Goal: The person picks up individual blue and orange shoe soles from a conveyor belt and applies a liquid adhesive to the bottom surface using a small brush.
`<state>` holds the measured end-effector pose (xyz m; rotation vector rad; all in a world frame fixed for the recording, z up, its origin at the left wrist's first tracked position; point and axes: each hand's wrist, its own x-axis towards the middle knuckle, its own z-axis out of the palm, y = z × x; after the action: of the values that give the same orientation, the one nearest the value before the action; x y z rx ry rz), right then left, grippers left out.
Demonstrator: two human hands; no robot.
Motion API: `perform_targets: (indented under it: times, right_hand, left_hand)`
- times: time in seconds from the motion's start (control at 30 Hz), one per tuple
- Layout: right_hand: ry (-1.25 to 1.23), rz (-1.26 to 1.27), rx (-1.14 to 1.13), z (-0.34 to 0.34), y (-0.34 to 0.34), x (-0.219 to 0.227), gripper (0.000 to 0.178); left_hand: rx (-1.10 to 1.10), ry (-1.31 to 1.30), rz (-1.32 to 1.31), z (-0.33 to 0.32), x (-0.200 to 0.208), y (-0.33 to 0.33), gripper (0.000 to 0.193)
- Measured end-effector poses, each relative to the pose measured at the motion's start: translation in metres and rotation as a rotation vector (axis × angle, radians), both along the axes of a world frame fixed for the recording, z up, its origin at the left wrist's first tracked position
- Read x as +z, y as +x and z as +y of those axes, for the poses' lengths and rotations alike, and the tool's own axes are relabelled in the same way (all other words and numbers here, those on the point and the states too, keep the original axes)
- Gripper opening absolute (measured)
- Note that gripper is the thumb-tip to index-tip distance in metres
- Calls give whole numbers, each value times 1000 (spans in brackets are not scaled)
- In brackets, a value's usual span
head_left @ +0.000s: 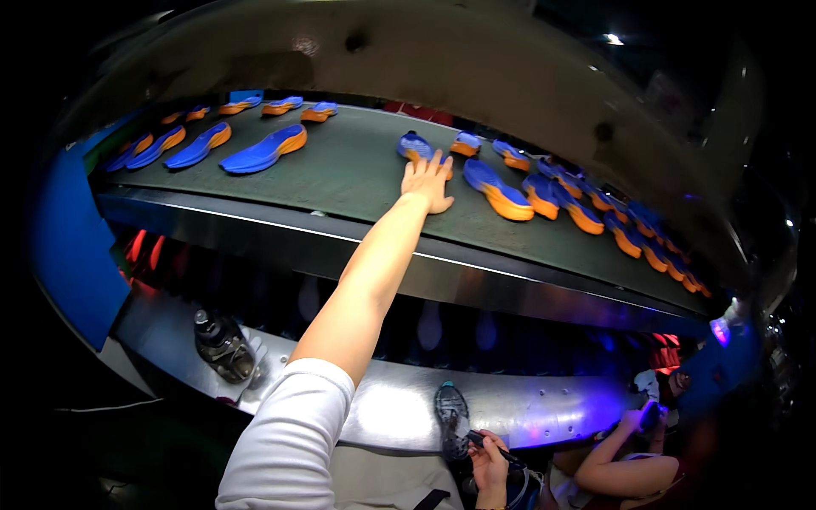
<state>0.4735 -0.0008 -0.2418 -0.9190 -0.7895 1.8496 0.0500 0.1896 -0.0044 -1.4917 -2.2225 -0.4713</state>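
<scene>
My left hand (427, 181) reaches far out over the dark green conveyor belt (357, 183), fingers spread, palm down. Its fingertips lie on or just above a blue and orange shoe sole (414, 144), which they partly cover. Just right of that hand is a larger blue and orange sole (497, 190). Low in the picture, my right hand (489, 466) is closed around a black pen-like tool (478, 439). The tool's tip is close to a dark, glossy shoe sole (450, 412) with a teal end, resting on the metal ledge; whether they touch I cannot tell.
Several more soles (265, 150) stand along the belt on both sides. A dark bottle (223, 348) sits on the metal ledge (391, 399) at left. Under the belt, soles hang in a dark slot with red glow at its ends. At right, a co-worker's hands (637, 418) hold something blue-lit.
</scene>
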Motion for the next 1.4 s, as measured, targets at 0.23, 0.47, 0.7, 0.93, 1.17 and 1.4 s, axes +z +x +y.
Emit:
perform_targets:
  times: [0.23,0.47,0.7,0.93,1.17,1.4]
  right_hand:
    - [0,34,-9,2,24,-2,21]
    - [47,93,-20,-6,34,13,20]
    - [101,120,-30,-7,33,28,24]
    - [117,210,1,6,22,28,23]
    - [166,230,15,3,28,42,23]
    - [249,146,302,-15,-11,66,21]
  left_hand:
    - [41,-9,-156,1,1,-2,71]
    - [-32,209,77,-27,1,14,29]
    - [-448,1024,-469,-157,-32,59,23]
    - [-855,601,-2052,-266,-124,92,46]
    - [-889,70,-2899,-323,-227,190,63]
    - [-1126,106,-2742,-309,-214,240,97]
